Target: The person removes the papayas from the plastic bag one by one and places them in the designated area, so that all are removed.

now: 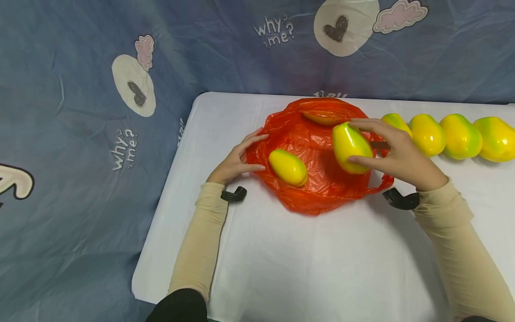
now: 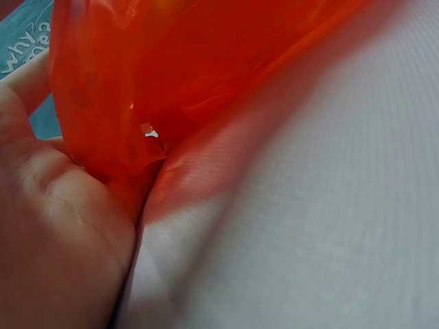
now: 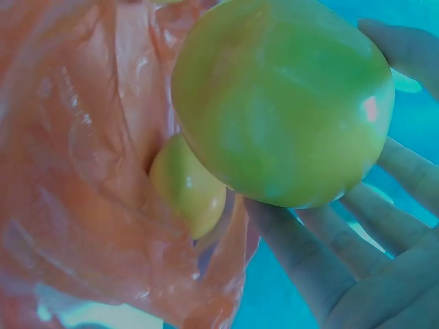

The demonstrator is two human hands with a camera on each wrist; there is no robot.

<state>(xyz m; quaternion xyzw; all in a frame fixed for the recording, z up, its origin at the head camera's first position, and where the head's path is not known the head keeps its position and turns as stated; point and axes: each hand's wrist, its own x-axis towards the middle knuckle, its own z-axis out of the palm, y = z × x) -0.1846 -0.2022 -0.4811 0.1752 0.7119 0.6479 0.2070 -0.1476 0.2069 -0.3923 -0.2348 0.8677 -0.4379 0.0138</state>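
Note:
My right hand point(image 1: 398, 152) holds a yellow-green mango point(image 1: 349, 147) over the right side of a red plastic bag point(image 1: 318, 156), thumb and fingers on either side of the fruit. The right wrist view shows that mango point(image 3: 288, 103) large and close, beside the bag's crumpled wall point(image 3: 89, 171). At the bag's left edge my left hand point(image 1: 237, 158) rests with thumb and fingers spread against the plastic. Its palm point(image 2: 62, 226) touches the red film point(image 2: 110, 89) in the left wrist view. Another mango point(image 1: 288, 167) lies in the bag's left part, and one more point(image 1: 323, 117) shows at the back, partly covered by plastic.
Several mangoes stand in a row to the right of the bag, among them one near its end point(image 1: 460, 136). A white table point(image 1: 301, 264) lies under everything. Behind and to the left hangs a blue printed cloth point(image 1: 80, 201).

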